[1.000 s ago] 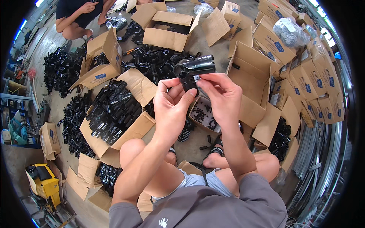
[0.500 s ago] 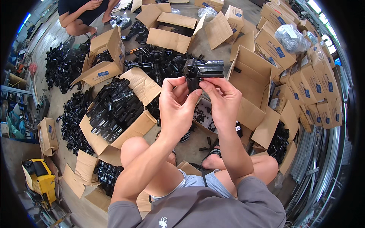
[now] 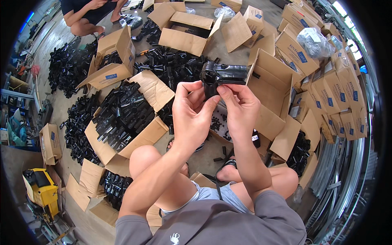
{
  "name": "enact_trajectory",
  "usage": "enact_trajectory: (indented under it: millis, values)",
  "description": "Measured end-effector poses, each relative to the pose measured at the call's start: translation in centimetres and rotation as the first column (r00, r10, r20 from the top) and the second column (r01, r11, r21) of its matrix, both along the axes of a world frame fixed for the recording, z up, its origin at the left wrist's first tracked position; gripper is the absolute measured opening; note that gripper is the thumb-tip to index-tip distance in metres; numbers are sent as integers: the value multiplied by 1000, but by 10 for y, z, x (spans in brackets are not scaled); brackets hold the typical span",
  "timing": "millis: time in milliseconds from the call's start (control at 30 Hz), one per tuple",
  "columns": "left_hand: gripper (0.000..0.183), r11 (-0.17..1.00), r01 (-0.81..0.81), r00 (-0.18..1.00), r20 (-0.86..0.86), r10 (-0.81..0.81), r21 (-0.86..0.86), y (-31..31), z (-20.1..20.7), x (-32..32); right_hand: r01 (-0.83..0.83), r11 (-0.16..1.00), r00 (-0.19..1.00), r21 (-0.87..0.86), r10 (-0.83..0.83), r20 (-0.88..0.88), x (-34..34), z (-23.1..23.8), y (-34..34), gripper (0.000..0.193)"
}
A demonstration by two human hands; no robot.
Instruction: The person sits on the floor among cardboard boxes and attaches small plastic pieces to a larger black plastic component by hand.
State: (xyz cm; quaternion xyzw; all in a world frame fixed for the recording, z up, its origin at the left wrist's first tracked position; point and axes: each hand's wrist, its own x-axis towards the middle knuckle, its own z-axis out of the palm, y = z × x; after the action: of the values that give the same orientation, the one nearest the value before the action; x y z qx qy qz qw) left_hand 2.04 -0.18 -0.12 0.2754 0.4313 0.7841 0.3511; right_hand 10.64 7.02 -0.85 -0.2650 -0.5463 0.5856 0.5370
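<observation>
Open brown cardboard box (image 3: 146,139), heaped with glossy black tubular pieces (image 3: 122,116), stood left of the bare left hand (image 3: 190,112), whose thumb and fingers pinched the lower stem of a glossy black, branched tubular fitting (image 3: 223,74). Bare right hand (image 3: 241,104) pinched beside the joint, under the barrel. Fitting sat just beyond both sets of fingertips, barrel running left to right, free end above the right hand, the nearer to it. Joint seemed hollow, though too dark to be sure
</observation>
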Motion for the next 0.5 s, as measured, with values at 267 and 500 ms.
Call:
enact_trajectory:
  millis: [267,500]
  values:
    - [34,1000,-5,999,-45,4,-26,1,-1,2,120,990,988,70,-126,86,-2,-7,-1,15]
    - [34,999,5,999,-49,-7,-35,2,-5,1,155,939,944,307,-232,233,8,-8,-6,14]
